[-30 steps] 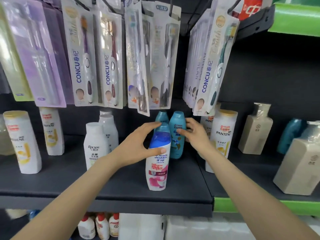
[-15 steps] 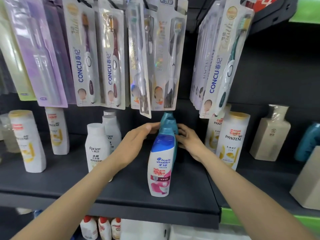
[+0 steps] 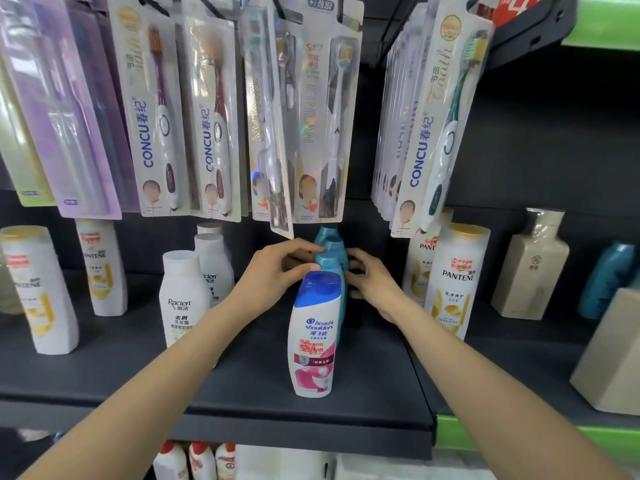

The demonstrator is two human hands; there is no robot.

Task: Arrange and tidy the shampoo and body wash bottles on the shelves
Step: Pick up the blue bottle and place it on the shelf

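Two hands at work mid-shelf: left hand and right hand curled round the teal bottles, queued straight behind the Head & Shoulders bottle near the front edge. Step judged: squaring the column. Next: nudge rearward, keep file straight. All upright, long axes vertical, front label facing out.
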